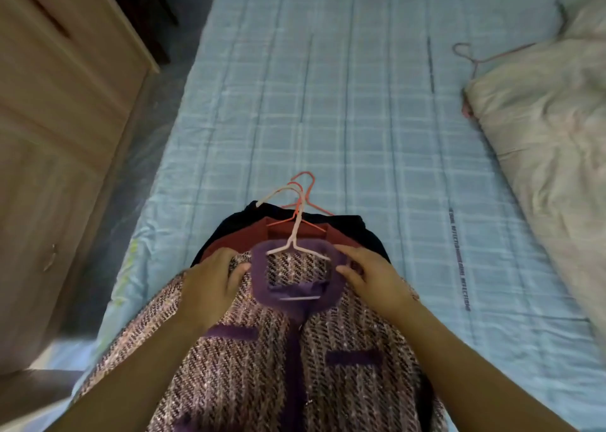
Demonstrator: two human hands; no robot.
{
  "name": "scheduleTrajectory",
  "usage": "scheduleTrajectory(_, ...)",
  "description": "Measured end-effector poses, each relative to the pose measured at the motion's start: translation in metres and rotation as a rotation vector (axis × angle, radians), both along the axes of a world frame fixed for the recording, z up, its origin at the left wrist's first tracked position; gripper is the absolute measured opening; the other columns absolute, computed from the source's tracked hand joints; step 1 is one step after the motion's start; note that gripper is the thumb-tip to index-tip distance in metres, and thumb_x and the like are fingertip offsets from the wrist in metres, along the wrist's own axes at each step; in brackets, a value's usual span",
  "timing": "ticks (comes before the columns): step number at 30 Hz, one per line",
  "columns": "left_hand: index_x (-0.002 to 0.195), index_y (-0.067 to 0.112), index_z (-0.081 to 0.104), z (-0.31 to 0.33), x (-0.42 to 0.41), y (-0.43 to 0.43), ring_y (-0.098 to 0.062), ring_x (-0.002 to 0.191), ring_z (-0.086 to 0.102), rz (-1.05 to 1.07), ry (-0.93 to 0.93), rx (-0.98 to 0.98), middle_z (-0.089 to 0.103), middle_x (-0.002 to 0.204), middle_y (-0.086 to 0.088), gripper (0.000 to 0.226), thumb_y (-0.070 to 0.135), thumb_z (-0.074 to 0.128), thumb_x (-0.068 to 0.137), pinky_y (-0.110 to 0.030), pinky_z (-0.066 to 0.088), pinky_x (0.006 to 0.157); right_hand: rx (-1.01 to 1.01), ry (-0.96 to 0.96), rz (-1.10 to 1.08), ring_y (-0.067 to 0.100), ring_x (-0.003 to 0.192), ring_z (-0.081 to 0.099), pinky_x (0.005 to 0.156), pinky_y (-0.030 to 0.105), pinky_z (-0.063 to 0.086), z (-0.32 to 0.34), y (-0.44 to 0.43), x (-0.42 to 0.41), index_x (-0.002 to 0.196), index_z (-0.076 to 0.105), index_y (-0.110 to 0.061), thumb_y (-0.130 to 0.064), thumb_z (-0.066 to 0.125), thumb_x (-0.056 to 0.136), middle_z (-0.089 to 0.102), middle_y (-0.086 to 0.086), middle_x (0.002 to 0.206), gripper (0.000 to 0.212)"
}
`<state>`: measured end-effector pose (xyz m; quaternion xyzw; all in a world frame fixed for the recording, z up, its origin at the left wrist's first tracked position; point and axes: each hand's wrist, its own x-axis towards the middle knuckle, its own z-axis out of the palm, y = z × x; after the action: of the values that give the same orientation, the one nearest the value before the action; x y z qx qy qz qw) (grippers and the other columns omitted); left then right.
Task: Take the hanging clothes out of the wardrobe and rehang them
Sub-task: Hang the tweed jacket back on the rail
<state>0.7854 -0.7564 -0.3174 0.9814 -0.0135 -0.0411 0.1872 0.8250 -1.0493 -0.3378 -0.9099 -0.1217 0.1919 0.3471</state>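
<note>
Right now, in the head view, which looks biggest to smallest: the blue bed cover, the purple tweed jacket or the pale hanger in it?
1. blue checked bed cover: fills most of the view.
2. purple tweed jacket: nearness to the camera enlarges it.
3. pale hanger: smallest by far.

The only writing stands on the light blue checked bedsheet (328, 103): a strip of small dark printed lettering (459, 261) running lengthwise along a stripe on its right part, in what look like repeated capital words. It is too blurred to read with any certainty.
</note>
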Motion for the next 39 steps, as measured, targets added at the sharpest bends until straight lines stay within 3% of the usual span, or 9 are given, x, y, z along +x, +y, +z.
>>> scheduleTrajectory(5,0.095,0.011,0.058,0.054,-0.035,-0.009,-0.028,0.070,0.060,0.016,-0.146,-0.038,0.060,0.079,-0.004,0.043,0.049,0.039,0.090,-0.033,0.038,0.057,0.032,-0.153,0.033,0.017,0.092,0.059,0.080,0.030,0.047,0.062,-0.010,-0.043,0.126,0.057,-0.022,-0.037,0.050,0.090,0.063,-0.001,0.101,0.040)
scheduleTrajectory(10,0.091,0.012,0.059,0.110,-0.091,-0.016,-0.028,0.065,0.059,0.045,-0.292,-0.047,0.053,0.071,0.004,0.040,0.048,0.043,0.088,-0.030,0.028,0.056,0.047,-0.306,0.055,0.010,0.091,0.056,0.076,0.011,0.033,0.114,-0.015,-0.092,0.124,0.059,-0.023,-0.033,0.055,0.089,0.063,-0.006,0.102,0.036)
scheduleTrajectory(17,0.094,0.016,0.059,0.168,-0.198,0.023,-0.027,0.072,0.059,0.220,-0.371,-0.057,0.060,0.079,-0.002,0.054,0.061,0.031,0.082,-0.033,0.040,0.061,0.118,-0.444,0.227,0.010,0.107,0.058,0.086,0.026,0.047,0.169,0.035,-0.151,0.128,0.056,-0.028,-0.042,0.052,0.090,0.064,-0.009,0.119,0.040)
scheduleTrajectory(21,0.093,0.021,0.055,0.186,-0.280,0.061,-0.016,0.076,0.053,0.308,-0.336,-0.067,0.055,0.084,0.005,0.051,0.064,0.029,0.081,-0.032,0.037,0.063,0.157,-0.490,0.387,0.009,0.102,0.061,0.080,0.022,0.046,0.193,0.089,-0.196,0.125,0.058,-0.030,-0.052,0.042,0.088,0.066,-0.010,0.116,0.045)
scheduleTrajectory(31,0.099,0.022,0.060,0.243,-0.462,0.147,-0.008,0.080,0.050,0.599,-0.498,0.049,0.055,0.089,0.011,0.052,0.067,0.037,0.083,-0.026,0.034,0.066,0.264,-0.590,0.645,0.018,0.096,0.065,0.077,0.027,0.049,0.256,0.223,-0.322,0.118,0.061,-0.022,-0.040,0.051,0.086,0.069,-0.005,0.111,0.038)
scheduleTrajectory(34,0.099,0.021,0.059,0.249,-0.525,0.181,-0.016,0.084,0.058,0.688,-0.514,0.017,0.061,0.092,0.005,0.055,0.067,0.033,0.082,-0.032,0.044,0.071,0.290,-0.651,0.706,0.018,0.097,0.064,0.080,0.026,0.048,0.274,0.270,-0.371,0.120,0.061,-0.024,-0.039,0.055,0.088,0.068,-0.005,0.113,0.036)
scheduleTrajectory(37,0.099,0.020,0.057,0.255,-0.601,0.218,-0.022,0.085,0.059,0.803,-0.542,0.007,0.062,0.091,-0.001,0.057,0.067,0.031,0.081,-0.041,0.048,0.075,0.322,-0.597,0.813,0.005,0.102,0.058,0.086,0.020,0.042,0.291,0.320,-0.427,0.127,0.056,-0.029,-0.033,0.059,0.090,0.062,-0.012,0.120,0.038)
scheduleTrajectory(39,0.098,0.016,0.058,0.264,-0.647,0.243,-0.025,0.086,0.060,0.869,-0.585,0.042,0.063,0.091,-0.004,0.061,0.067,0.030,0.080,-0.041,0.048,0.074,0.348,-0.528,0.918,-0.011,0.091,0.052,0.082,0.015,0.041,0.299,0.350,-0.458,0.131,0.052,-0.030,-0.026,0.058,0.091,0.058,-0.018,0.114,0.041)
